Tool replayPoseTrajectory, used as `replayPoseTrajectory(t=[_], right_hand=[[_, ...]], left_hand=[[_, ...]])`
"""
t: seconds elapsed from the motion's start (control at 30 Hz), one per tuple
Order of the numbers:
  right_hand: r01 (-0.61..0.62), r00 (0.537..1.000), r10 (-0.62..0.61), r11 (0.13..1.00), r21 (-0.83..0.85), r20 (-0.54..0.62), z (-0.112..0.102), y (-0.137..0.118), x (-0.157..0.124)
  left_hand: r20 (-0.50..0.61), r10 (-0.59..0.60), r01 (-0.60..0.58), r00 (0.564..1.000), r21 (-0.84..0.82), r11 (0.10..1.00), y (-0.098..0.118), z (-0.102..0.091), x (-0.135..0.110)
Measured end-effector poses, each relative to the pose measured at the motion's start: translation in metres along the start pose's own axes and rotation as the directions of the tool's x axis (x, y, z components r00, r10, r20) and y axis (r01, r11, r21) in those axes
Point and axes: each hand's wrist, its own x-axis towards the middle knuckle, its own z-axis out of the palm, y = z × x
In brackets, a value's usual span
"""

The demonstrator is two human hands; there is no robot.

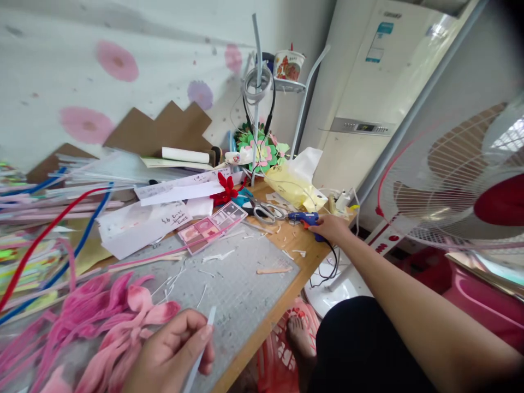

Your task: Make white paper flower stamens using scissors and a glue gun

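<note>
My left hand (176, 349) is closed in a pinch around a thin pale strip (200, 349), over the front of the grey cutting mat (245, 284). Pink fuzzy petal-like pieces (110, 311) lie in a heap beside this hand. At the table's right edge, my right hand (331, 228) grips a blue hot glue gun (303, 218), whose nozzle end points left. From its handle a black cord hangs over the edge. Scissors (266, 213) lie just left of the glue gun, and a flat wooden stick (273, 271) rests on the mat.
A pink makeup-like palette (200, 232), a red fuzzy flower (224, 190), papers (143, 224) and a yellow plastic bag (292, 183) crowd the back. Red and blue fuzzy stems (88, 232) stretch across the left. A floor fan (450, 180) stands close by my right arm.
</note>
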Motion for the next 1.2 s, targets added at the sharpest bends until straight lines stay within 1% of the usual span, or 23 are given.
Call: replayPoseTrajectory(t=[0.07, 0.13, 0.2, 0.27, 0.33, 0.43, 0.53, 0.6, 0.7, 0.73, 0.77, 0.8, 0.83, 0.87, 0.93, 0.97, 1.0, 1.03, 1.1, 1.13, 1.2], right_hand=[[-0.038, 0.999, 0.039, 0.996, 0.081, -0.015, -0.001, -0.001, 0.002], [-0.072, 0.996, 0.081, 0.980, 0.185, -0.042, -0.010, 0.002, -0.002], [-0.085, 0.991, 0.111, 0.946, 0.313, -0.068, -0.023, 0.008, -0.013], [-0.065, 0.990, 0.116, 0.884, 0.463, -0.082, -0.034, 0.012, -0.028], [-0.021, 0.993, 0.086, 0.786, 0.618, -0.076, -0.039, 0.011, -0.045], [0.046, 0.999, -0.016, 0.587, 0.808, -0.045, -0.037, -0.001, -0.069], [0.066, 0.987, -0.163, 0.405, 0.912, 0.001, -0.030, -0.023, -0.091], [0.044, 0.962, -0.268, 0.323, 0.945, 0.047, -0.023, -0.039, -0.107], [-0.045, 0.902, -0.406, 0.253, 0.966, 0.148, -0.008, -0.061, -0.135], [-0.082, 0.876, -0.443, 0.248, 0.965, 0.188, -0.002, -0.066, -0.145], [-0.110, 0.853, -0.471, 0.259, 0.959, 0.226, 0.005, -0.070, -0.154], [-0.123, 0.836, -0.485, 0.291, 0.949, 0.257, 0.011, -0.073, -0.163], [-0.111, 0.832, -0.481, 0.343, 0.933, 0.277, 0.017, -0.074, -0.170], [-0.071, 0.842, -0.464, 0.410, 0.909, 0.275, 0.023, -0.075, -0.175], [0.062, 0.872, -0.437, 0.543, 0.837, 0.219, 0.034, -0.074, -0.182], [0.136, 0.882, -0.437, 0.591, 0.795, 0.175, 0.038, -0.074, -0.183], [0.208, 0.884, -0.450, 0.620, 0.756, 0.125, 0.041, -0.074, -0.183], [0.277, 0.879, -0.471, 0.634, 0.722, 0.077, 0.043, -0.075, -0.182], [0.409, 0.843, -0.537, 0.628, 0.662, -0.012, 0.042, -0.079, -0.180], [0.473, 0.815, -0.577, 0.616, 0.630, -0.047, 0.039, -0.083, -0.180], [0.585, 0.737, -0.671, 0.577, 0.569, -0.078, 0.032, -0.092, -0.180]], left_hand=[[-0.006, -0.003, 0.003, 1.000, 0.012, 1.000, 0.001, 0.000, 0.000], [-0.019, 0.003, -0.002, 1.000, 0.015, 1.000, 0.001, 0.001, 0.000], [-0.041, 0.024, -0.024, 0.999, 0.009, 1.000, 0.000, 0.002, -0.001], [-0.062, 0.054, -0.054, 0.997, -0.002, 0.999, -0.001, 0.002, -0.002], [-0.068, 0.070, -0.071, 0.995, -0.013, 0.997, -0.003, 0.002, -0.003], [-0.049, 0.062, -0.063, 0.997, -0.017, 0.998, -0.004, 0.001, -0.002], [-0.047, 0.059, -0.060, 0.997, -0.015, 0.998, 0.001, 0.001, -0.001], [-0.075, 0.074, -0.075, 0.994, -0.009, 0.997, 0.006, 0.002, -0.003], [-0.146, 0.133, -0.130, 0.980, 0.026, 0.991, 0.012, 0.004, -0.005], [-0.162, 0.140, -0.138, 0.977, 0.023, 0.990, 0.013, 0.004, -0.006], [-0.159, 0.140, -0.141, 0.977, 0.009, 0.990, 0.014, 0.004, -0.006], [-0.161, 0.141, -0.144, 0.977, -0.008, 0.990, 0.014, 0.003, -0.006], [-0.172, 0.132, -0.139, 0.976, -0.028, 0.990, 0.013, 0.003, -0.006], [-0.172, 0.125, -0.136, 0.977, -0.050, 0.990, 0.013, 0.002, -0.006], [-0.177, 0.105, -0.120, 0.979, -0.079, 0.990, 0.012, 0.001, -0.007], [-0.180, 0.095, -0.112, 0.979, -0.088, 0.990, 0.012, 0.001, -0.007], [-0.184, 0.086, -0.104, 0.979, -0.093, 0.990, 0.012, 0.001, -0.007], [-0.188, 0.080, -0.099, 0.979, -0.095, 0.991, 0.012, 0.001, -0.008], [-0.189, 0.075, -0.093, 0.979, -0.091, 0.991, 0.013, 0.000, -0.008], [-0.184, 0.077, -0.094, 0.980, -0.086, 0.992, 0.014, 0.000, -0.008], [-0.173, 0.081, -0.094, 0.982, -0.072, 0.993, 0.015, -0.001, -0.007]])
